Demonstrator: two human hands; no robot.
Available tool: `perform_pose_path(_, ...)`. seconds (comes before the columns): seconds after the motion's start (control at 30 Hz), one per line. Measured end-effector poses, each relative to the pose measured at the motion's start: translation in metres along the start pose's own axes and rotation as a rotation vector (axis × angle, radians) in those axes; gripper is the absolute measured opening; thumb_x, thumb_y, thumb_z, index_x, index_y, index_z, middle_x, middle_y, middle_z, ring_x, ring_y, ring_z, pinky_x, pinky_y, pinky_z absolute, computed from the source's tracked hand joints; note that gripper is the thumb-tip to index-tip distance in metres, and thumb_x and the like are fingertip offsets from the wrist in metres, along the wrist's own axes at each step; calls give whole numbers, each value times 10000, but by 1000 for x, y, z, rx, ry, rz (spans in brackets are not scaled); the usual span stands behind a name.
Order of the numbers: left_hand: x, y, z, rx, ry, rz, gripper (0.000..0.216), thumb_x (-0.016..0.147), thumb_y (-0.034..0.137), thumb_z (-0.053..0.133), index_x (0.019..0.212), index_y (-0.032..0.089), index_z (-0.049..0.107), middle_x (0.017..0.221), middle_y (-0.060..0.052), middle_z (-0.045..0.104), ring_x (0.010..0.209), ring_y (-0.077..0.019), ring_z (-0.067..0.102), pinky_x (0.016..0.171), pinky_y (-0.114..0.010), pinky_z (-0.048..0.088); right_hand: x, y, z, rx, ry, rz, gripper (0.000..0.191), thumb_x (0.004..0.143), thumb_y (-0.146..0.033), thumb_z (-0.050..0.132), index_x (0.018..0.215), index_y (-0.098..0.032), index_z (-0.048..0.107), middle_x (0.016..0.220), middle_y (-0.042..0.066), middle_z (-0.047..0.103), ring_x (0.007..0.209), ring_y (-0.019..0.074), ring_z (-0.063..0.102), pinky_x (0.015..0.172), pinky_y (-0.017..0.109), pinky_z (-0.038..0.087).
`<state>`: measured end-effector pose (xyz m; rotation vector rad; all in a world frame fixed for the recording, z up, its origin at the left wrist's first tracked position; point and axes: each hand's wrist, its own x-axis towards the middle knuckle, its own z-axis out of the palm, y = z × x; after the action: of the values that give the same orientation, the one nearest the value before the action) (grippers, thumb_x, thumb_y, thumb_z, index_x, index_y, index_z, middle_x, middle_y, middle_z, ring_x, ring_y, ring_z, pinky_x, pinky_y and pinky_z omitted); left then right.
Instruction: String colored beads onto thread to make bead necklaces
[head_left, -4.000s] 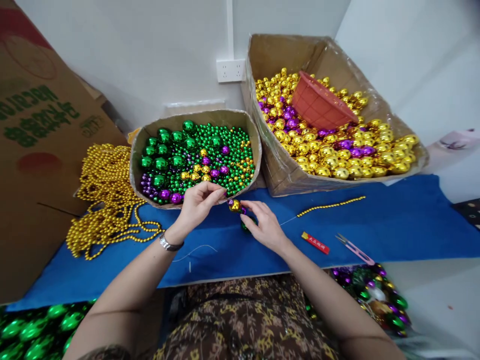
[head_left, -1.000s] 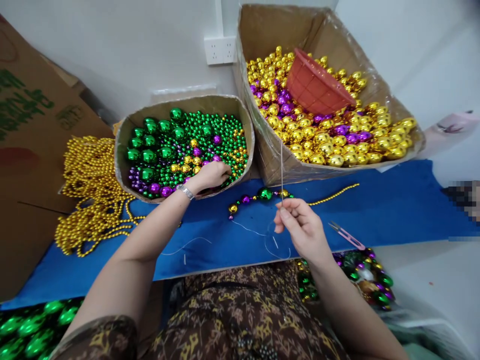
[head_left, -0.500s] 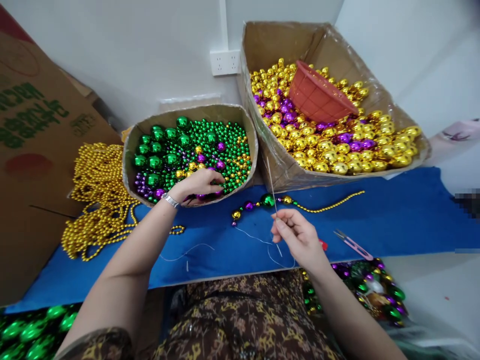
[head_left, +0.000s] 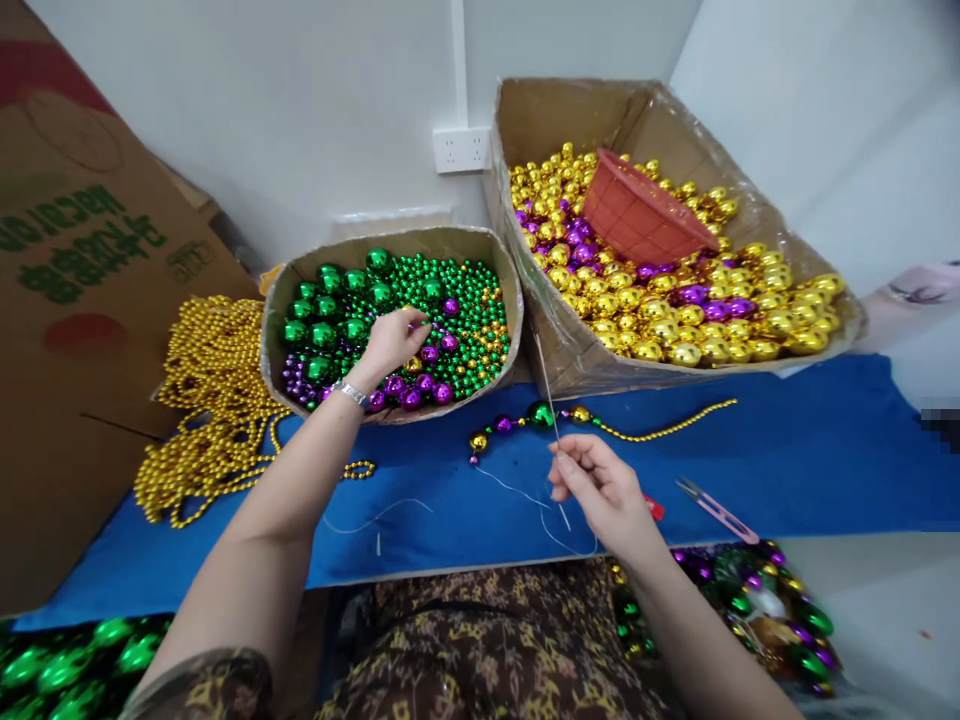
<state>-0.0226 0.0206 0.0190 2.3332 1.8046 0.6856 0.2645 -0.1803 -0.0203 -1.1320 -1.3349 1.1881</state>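
Note:
My left hand (head_left: 397, 342) is over the smaller cardboard box (head_left: 264, 350), among green, purple and gold beads. Its thumb and fingers are drawn together; whatever they may pinch is hidden. Between the thumb and fingers of my right hand (head_left: 600, 488) is a long thin needle (head_left: 545, 378), pointing up and slightly left. White thread (head_left: 512, 488) loops below that hand and runs to a bead strand (head_left: 541, 414) lying on the blue cloth (head_left: 465, 540). The strand has larger green, purple and gold beads at one end and a small gold chain at the other.
A larger box (head_left: 555, 368) of gold and purple beads holds a red basket (head_left: 645, 215). Gold bead strands (head_left: 217, 370) are piled at left beside a tall carton (head_left: 75, 400). Pink-handled snips (head_left: 718, 510) lie at right. More beads (head_left: 787, 620) sit below the table edge.
My left hand has moved from the near side of the smaller box toward its middle, uncovering purple beads, and its fingers have closed together. My right hand keeps the needle. The view has shifted slightly.

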Motion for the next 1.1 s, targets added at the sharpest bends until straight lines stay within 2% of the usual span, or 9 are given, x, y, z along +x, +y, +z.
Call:
perform_pose_path(0.1, 32, -8, 7, 71, 117, -52, 479, 860, 317, 534, 1267, 66, 564, 1141, -194, 639, 1033, -299, 597, 922, -394, 430, 3, -1, 4, -1, 7, -1, 237, 909, -420, 561, 976, -193, 578, 721, -2, 627, 547, 88, 603, 529, 200, 527)
perform_pose_path(0.23, 74, -1, 22, 108, 95, -32, 611, 875, 388, 528, 1408, 106, 426, 1272, -219, 542, 1194, -350, 497, 1015, -449, 369, 6, -5, 9, -15, 21, -6, 252, 906, -432, 552, 971, -190, 576, 726, 2, 629, 552, 96, 604, 532, 215, 530)
perform_pose_path(0.37, 96, 7, 36, 136, -5, -111, 588, 853, 436, 550, 1359, 140, 498, 1241, -205, 543, 1177, -381, 500, 1001, -488, 379, 6, -4, 8, -41, 20, 24, 271, 900, -445, 548, 976, -187, 583, 724, 5, 632, 557, 100, 605, 538, 222, 530)
perform_pose_path(0.47, 95, 5, 40, 66, -1, -113, 467, 817, 336, 602, 1233, 123, 601, 1187, -187, 559, 1163, -361, 512, 1016, -482, 385, 3, -1, 5, -43, 22, 50, 262, 897, -435, 554, 980, -188, 589, 727, 4, 634, 558, 98, 603, 546, 222, 524)
perform_pose_path(0.53, 84, 4, 38, -90, 72, -100, 418, 787, 271, 632, 1176, 118, 623, 1142, -161, 574, 1177, -334, 500, 1037, -468, 382, 2, 2, 5, -41, 18, 60, 253, 898, -424, 553, 983, -189, 590, 735, 6, 637, 559, 97, 602, 547, 222, 519)
perform_pose_path(0.63, 51, 12, 27, -588, 166, -137, 372, 790, 281, 641, 1142, 167, 604, 1103, -104, 587, 1128, -273, 528, 975, -442, 459, 0, 8, 9, -58, 2, 56, 238, 906, -409, 540, 983, -190, 591, 733, 8, 640, 573, 104, 612, 553, 224, 514)
perform_pose_path(0.73, 5, 30, 13, -1186, 96, -254, 273, 798, 341, 637, 1043, 226, 594, 1065, -58, 610, 1024, -235, 585, 852, -422, 545, 0, 13, 16, -128, -31, 25, 213, 919, -383, 518, 981, -193, 591, 727, 6, 645, 589, 113, 626, 563, 226, 512)
perform_pose_path(0.83, -39, 49, 5, -1559, 9, -400, 209, 775, 334, 664, 929, 209, 596, 1013, -61, 633, 983, -237, 622, 817, -390, 569, -1, 15, 22, -252, -54, -43, 186, 929, -346, 498, 978, -195, 596, 722, 6, 653, 602, 119, 631, 570, 224, 504)
perform_pose_path(1.1, -84, 72, 6, -1779, -79, -499, 229, 807, 337, 644, 972, 180, 628, 1041, -81, 653, 1003, -250, 648, 819, -359, 582, -5, 9, 25, -481, -22, -189, 179, 933, -309, 482, 941, -193, 617, 717, 8, 679, 619, 126, 632, 594, 222, 472)
